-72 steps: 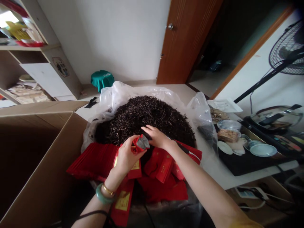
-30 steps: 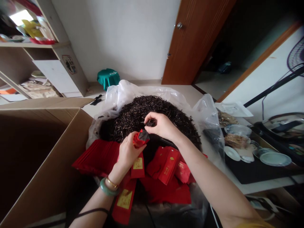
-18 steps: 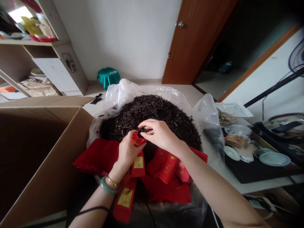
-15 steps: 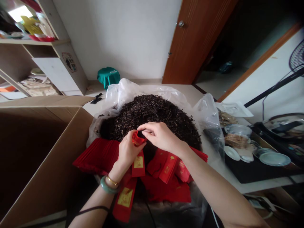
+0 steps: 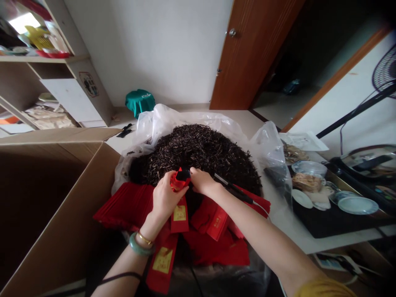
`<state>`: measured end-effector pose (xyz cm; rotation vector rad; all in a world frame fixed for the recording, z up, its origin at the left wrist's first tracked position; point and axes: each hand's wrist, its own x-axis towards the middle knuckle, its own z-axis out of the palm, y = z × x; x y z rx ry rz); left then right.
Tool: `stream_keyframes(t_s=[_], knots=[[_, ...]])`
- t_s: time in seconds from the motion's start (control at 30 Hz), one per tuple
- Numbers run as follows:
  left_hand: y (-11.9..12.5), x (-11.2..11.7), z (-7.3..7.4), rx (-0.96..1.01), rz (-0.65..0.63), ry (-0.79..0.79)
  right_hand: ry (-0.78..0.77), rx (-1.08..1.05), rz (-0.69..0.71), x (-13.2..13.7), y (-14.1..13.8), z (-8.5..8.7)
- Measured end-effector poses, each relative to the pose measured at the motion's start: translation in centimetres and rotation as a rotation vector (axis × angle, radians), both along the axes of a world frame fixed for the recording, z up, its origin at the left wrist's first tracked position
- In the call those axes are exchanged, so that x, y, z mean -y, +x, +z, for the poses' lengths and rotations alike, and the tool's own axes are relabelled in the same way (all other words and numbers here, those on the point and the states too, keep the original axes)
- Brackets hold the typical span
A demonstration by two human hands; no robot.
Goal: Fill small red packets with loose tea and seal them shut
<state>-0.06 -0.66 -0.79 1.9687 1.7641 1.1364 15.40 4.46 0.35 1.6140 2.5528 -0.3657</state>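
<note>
Gripping a red packet (image 5: 180, 208) upright, the left hand (image 5: 165, 198) has its fingers (image 5: 169, 182) wrapped shut around the upper part, just under the open top. A yellow label shows on the packet below the palm. A green bangle (image 5: 139, 246) and a thin gold one sit on that wrist.

The right hand (image 5: 201, 182) meets the packet from the other side. Its fingers are drawn together against the open top and touch it. Whether they pinch the rim or hold anything between them cannot be told.

Both hands hover at the near edge of a big mound of dark tea leaves (image 5: 201, 150), which fills a clear plastic bag (image 5: 161, 119) with its sides rolled down. The held packet stands just in front of the mound, above more red packets. A neat stack of red packets (image 5: 123, 204) lies at the near left edge of the bag, and loose packets (image 5: 216, 220) lie scattered below the right forearm. A black cord (image 5: 236, 193) runs across the leaves beside the right wrist.

An open cardboard box (image 5: 62, 214) stands to the left, touching the bag. On the right, a white surface (image 5: 278, 214) carries a dark tray (image 5: 324, 225) with small dishes (image 5: 355, 204). A fan (image 5: 385, 70) stands at the far right, and a brown door (image 5: 250, 49) is beyond the mound.
</note>
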Motion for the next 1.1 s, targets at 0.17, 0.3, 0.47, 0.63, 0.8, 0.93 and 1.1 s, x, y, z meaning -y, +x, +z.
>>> stream_keyframes(t_s=[0.17,0.3,0.47,0.63,0.8,0.93,1.1], knots=[[0.0,0.0,-0.1,-0.02,-0.001,-0.004,0.019,-0.046,-0.042,-0.3,-0.6,-0.9],[0.0,0.0,-0.1,-0.031,0.0,0.0,0.038,-0.133,-0.051,-0.5,-0.3,-0.7],[-0.1,0.0,0.0,-0.034,0.001,0.001,0.114,-0.321,-0.093,-1.1,1.9,2.9],[0.0,0.0,-0.1,-0.038,0.005,-0.022,0.167,-0.646,-0.104,0.1,3.1,7.8],[0.0,0.0,-0.2,-0.019,-0.002,-0.05,0.21,-0.691,0.016,2.3,1.4,9.6],[-0.1,0.1,-0.1,-0.008,-0.012,-0.046,0.244,-0.613,0.016,2.8,0.2,9.1],[0.0,0.1,0.1,0.005,-0.005,-0.042,0.248,-0.542,0.007,2.9,0.1,8.8]])
